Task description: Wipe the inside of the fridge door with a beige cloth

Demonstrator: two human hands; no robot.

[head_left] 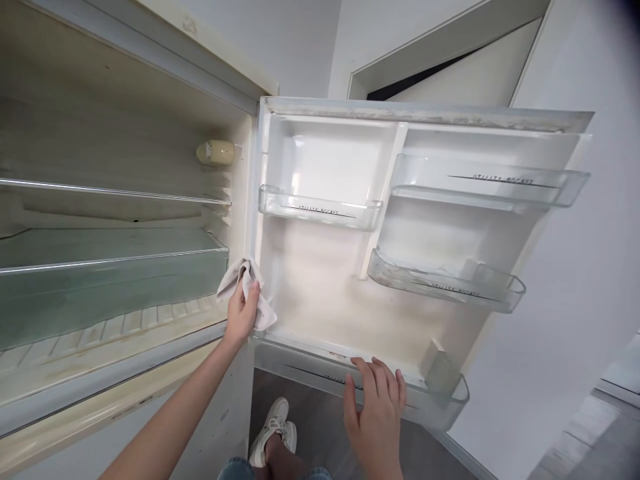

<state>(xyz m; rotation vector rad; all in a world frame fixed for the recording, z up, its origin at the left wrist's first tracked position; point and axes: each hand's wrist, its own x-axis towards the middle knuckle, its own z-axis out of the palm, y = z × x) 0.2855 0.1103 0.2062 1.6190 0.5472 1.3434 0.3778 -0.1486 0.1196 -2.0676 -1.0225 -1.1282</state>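
A crumpled whitish cloth (pixel 265 313) is gripped in my left hand (pixel 243 313), at the hinge side where the fridge body meets its swung-out door. Part of the cloth lies against the inner edge of the fridge frame (pixel 243 220). My right hand (pixel 377 403) is at the clear bottom door shelf (pixel 310 373), fingers slightly apart and curved over its front rim, with nothing held in them. The fridge door (pixel 320 267) stands wide, its inner liner showing brownish stains low down.
Clear door pockets (pixel 320 210) sit higher on the door, with others on its right half. Inside the fridge are glass shelves (pixel 115 193), a greenish clear drawer (pixel 115 293) and a lamp cover (pixel 216 153). White shoes (pixel 273 427) stand on the grey floor below.
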